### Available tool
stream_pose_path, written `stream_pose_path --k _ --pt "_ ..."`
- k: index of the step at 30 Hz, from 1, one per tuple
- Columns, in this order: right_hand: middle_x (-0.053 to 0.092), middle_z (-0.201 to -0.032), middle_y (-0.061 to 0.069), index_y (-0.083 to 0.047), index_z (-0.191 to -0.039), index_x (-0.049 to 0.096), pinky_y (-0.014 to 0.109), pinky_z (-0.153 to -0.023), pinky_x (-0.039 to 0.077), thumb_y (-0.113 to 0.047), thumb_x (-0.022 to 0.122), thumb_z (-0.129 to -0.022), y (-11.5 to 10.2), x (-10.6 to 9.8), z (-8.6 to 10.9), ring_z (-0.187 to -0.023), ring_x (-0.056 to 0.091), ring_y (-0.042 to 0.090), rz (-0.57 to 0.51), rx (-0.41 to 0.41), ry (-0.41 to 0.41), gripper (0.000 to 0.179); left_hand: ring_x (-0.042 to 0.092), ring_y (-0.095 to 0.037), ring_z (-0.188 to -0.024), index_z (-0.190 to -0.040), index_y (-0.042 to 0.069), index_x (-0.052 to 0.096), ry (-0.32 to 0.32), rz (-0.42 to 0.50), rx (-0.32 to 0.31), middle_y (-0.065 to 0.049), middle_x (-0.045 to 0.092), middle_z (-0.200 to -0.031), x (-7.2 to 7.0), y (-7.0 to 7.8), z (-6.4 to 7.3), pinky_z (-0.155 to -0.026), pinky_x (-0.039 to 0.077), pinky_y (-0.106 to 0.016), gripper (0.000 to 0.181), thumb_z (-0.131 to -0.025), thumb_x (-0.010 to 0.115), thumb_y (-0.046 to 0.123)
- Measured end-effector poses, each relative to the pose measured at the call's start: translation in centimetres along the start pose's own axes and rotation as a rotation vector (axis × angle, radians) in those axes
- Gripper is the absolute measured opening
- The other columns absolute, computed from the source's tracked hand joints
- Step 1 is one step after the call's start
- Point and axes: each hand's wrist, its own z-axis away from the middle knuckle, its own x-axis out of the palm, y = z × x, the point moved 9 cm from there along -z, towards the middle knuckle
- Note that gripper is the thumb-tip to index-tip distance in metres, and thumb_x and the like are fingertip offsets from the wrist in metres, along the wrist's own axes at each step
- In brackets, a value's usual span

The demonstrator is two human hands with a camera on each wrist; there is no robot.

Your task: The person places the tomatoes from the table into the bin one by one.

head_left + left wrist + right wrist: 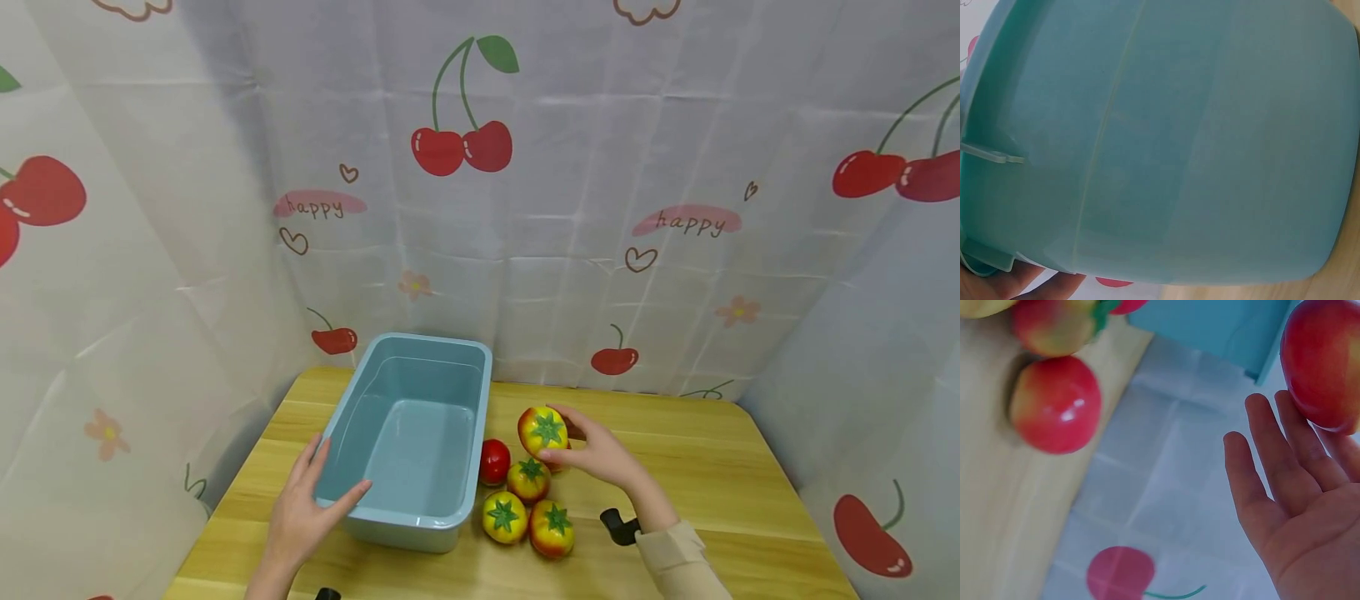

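At the far left, the cherry-printed curtain is hanging beside the wooden table and is running on behind it, its "happy" lettering showing above the table's back edge. The left hand is lying at the near left corner of the blue bin, its fingers and thumb standing apart, the fingers along the left side and the thumb reaching over the inside; how firmly it is pressing on the rim, I cannot tell. The bin is standing upright on the table. Just beside its right wall, a red fruit is lying farthest left at the back, with a yellow-green fruit nearer the front, a small leafy fruit between, and an orange-yellow fruit at the front right. Above the back of this group, the held fruit, yellow and red with a green leafy top, is sitting between the thumb and fingers of the right hand, which are pinching it from its right side. Another fruit is showing partly from behind it. Farthest right, a black fitting is sitting by the right wrist, near a beige sleeve.
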Motion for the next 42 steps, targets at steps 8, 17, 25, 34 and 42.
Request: stream_pose_path --k 8,17,25,34,42 --pt "0.054 -0.127 0.001 -0.019 -0.137 0.046 0.047 -0.095 0.044 -0.040 0.076 -0.077 -3.4 1.2 -1.6 -0.114 0.053 0.025 -0.007 -0.059 -0.047 0.071 0.032 -0.042 -0.131 -0.144 0.002 0.035 0.009 0.004 0.005 -0.012 0.026 -0.151 -0.1 0.0 0.0 -0.092 0.036 -0.063 0.091 -0.077 0.070 0.053" --pt "0.055 -0.124 -0.001 -0.020 -0.136 0.048 0.047 -0.092 0.047 -0.039 0.078 -0.076 -5.5 3.4 -2.7 -0.111 0.055 0.024 -0.057 -0.109 -0.070 0.069 0.032 -0.041 -0.131 -0.143 0.002 0.036 0.008 0.011 0.002 -0.011 0.026 -0.151 0.0 -0.1 0.1 -0.093 0.036 -0.062 0.092 -0.076 0.071 0.054" --pt "0.056 -0.124 -0.003 -0.023 -0.136 0.048 0.044 -0.093 0.046 -0.039 0.078 -0.076 -7.3 4.7 -3.3 -0.110 0.055 0.023 -0.097 -0.122 -0.068 0.069 0.032 -0.042 -0.131 -0.143 0.002 0.036 0.015 0.001 0.001 -0.012 0.027 -0.150 0.1 -0.2 0.0 -0.093 0.036 -0.063 0.092 -0.076 0.071 0.054" --pt "0.052 -0.128 -0.005 -0.028 -0.136 0.047 0.047 -0.092 0.046 -0.044 0.075 -0.076 -8.3 6.2 -4.0 -0.116 0.049 0.025 -0.094 -0.121 -0.074 0.068 0.032 -0.041 -0.131 -0.142 0.002 0.037 0.023 0.014 0.003 -0.012 0.028 -0.150 0.0 -0.2 0.1 -0.093 0.035 -0.063 0.092 -0.075 0.072 0.053" --pt "0.050 -0.131 -0.005 -0.030 -0.138 0.044 0.045 -0.090 0.047 -0.046 0.074 -0.077 -8.7 7.4 -4.2 -0.119 0.045 0.023 -0.086 -0.107 -0.076 0.070 0.032 -0.042 -0.131 -0.143 0.002 0.037 0.022 0.011 0.011 -0.014 0.028 -0.150 -0.2 0.0 0.0 -0.093 0.035 -0.064 0.091 -0.077 0.071 0.053"
